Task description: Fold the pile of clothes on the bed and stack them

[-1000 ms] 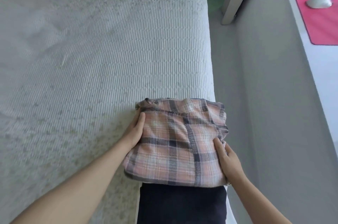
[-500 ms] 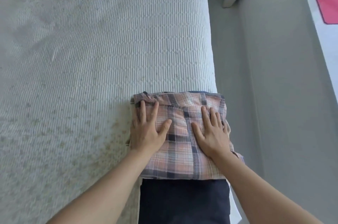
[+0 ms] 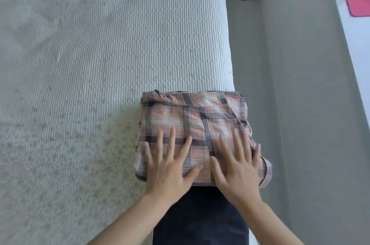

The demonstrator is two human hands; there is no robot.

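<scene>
— Hands first: what are they doing?
— Left hand (image 3: 169, 172) and right hand (image 3: 237, 170) are lying flat on the folded plaid shirt (image 3: 192, 124), fingers (image 3: 172, 138) straight and spread apart, pressing down.
— Where is the shirt sitting?
— At the near right edge of the bed (image 3: 110, 54), overlapping a dark folded garment (image 3: 200, 218) nearer the person.

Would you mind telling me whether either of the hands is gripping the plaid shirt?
No, the left hand and the right hand both lie flat with straight, spread fingers on top of the folded plaid shirt.
</scene>
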